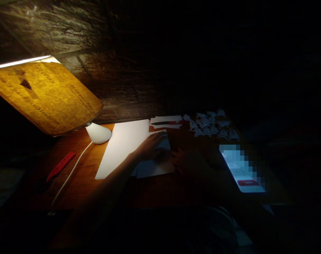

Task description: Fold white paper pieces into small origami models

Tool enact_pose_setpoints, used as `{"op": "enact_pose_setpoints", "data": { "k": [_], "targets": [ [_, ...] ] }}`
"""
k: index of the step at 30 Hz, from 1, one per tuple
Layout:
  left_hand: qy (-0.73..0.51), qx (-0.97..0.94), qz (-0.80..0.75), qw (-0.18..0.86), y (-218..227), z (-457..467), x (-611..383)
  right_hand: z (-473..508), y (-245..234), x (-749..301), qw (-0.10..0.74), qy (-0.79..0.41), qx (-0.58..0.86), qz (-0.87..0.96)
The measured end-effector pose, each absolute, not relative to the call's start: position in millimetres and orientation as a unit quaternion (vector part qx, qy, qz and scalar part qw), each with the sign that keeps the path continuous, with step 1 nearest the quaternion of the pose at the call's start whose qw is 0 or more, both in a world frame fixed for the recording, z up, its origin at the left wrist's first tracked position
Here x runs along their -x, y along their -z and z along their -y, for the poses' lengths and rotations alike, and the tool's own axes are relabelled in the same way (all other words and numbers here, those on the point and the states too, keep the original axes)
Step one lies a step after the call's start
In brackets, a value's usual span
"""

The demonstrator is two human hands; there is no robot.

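My left hand (151,145) lies on a small sheet of white paper (152,169), its fingers stretched out across the upper part. Deep in shadow, my right hand (182,159) is at the right edge of that same sheet; its finger shape is too dark to make out. The small sheet partly overlaps a larger stack of white paper (120,148) to the left. Beyond my hands, a knife (173,122) with a dark blade and red handle rests on some smaller paper pieces (156,120).
Several folded white paper shapes (204,123) cluster at the back right. A lit phone (236,173) lies at right. On the left stand a desk lamp (99,134) with its printed shade (51,95), a white cord (70,173) and a red power strip (61,166). A stone wall (118,84) rises behind.
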State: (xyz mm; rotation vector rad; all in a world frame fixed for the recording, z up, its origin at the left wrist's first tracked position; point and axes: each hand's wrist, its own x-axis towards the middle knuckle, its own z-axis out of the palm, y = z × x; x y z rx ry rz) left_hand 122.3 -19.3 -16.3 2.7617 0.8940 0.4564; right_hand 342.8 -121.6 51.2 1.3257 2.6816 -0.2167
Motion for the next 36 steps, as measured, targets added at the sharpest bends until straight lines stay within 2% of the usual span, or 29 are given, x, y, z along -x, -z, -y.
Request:
{"op": "enact_pose_setpoints", "data": {
  "k": [7,11,14,18,26,36],
  "targets": [
    [-0.152,-0.936,-0.300,0.106,14.9,20.1,-122.3,126.5,-50.5,-345.9,0.053,0.078,-0.423,-0.901],
    [-0.149,-0.934,-0.308,0.106,14.3,21.0,-122.8,125.4,-51.6,-355.9,0.027,0.124,-0.417,-0.900],
    [-0.150,-0.933,-0.309,0.105,14.6,21.4,-122.8,128.8,-43.3,-364.2,-0.037,0.163,-0.476,-0.864],
    [-0.150,-0.935,-0.304,0.101,14.3,22.9,-122.9,145.0,-14.2,-361.7,-0.127,0.094,-0.493,-0.856],
    [-0.152,-0.944,-0.276,0.095,7.4,27.4,-125.2,165.0,16.0,-339.9,-0.103,0.018,-0.443,-0.890],
    [-0.157,-0.930,-0.325,0.073,8.3,29.1,-129.7,167.5,21.5,-339.9,-0.118,0.017,-0.448,-0.886]
  ]
}}
